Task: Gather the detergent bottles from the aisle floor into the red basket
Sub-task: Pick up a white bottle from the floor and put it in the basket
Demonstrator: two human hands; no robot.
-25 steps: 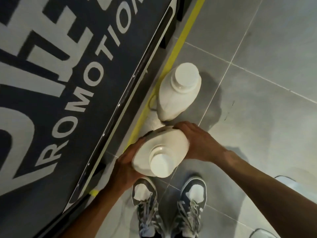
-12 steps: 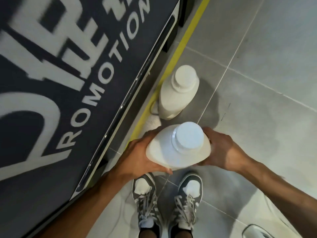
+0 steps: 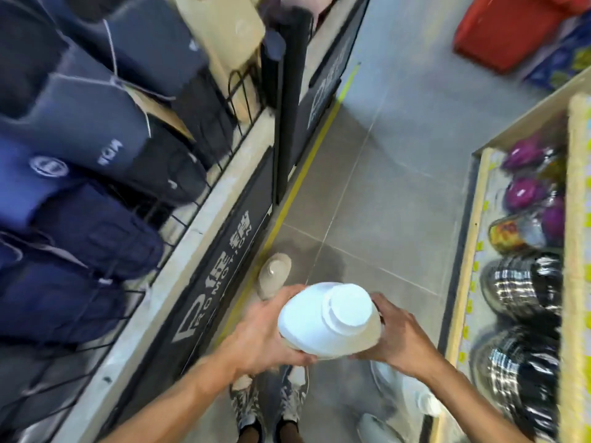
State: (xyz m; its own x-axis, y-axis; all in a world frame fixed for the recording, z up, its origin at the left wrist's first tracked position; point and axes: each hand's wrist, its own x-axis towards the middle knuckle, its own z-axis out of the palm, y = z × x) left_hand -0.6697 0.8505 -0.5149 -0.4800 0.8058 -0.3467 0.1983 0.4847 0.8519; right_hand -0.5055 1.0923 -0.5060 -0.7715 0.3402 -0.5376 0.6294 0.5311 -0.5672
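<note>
A big white detergent bottle [image 3: 329,318] with a wide white cap is up in the air above my shoes, cap toward the camera. My left hand [image 3: 265,334] grips its left side and my right hand [image 3: 396,337] grips its right side. A second white bottle [image 3: 274,274] stands on the floor by the yellow line, just beyond my left hand. More white bottles [image 3: 415,398] lie on the floor at the lower right, partly hidden under my right arm. A red basket-like thing [image 3: 508,30] sits blurred at the far end of the aisle, top right.
A dark promotion panel [image 3: 224,266] and a wire rack of navy caps [image 3: 80,174] line the left side. A wooden shelf [image 3: 463,251] with purple and black packaged goods lines the right. Grey tiled floor [image 3: 377,174] runs between them toward the red thing.
Both hands have lifted the bottle from the floor to well above my shoes. The camera view has risen and tilted up, bringing the racks and the far aisle into sight.
</note>
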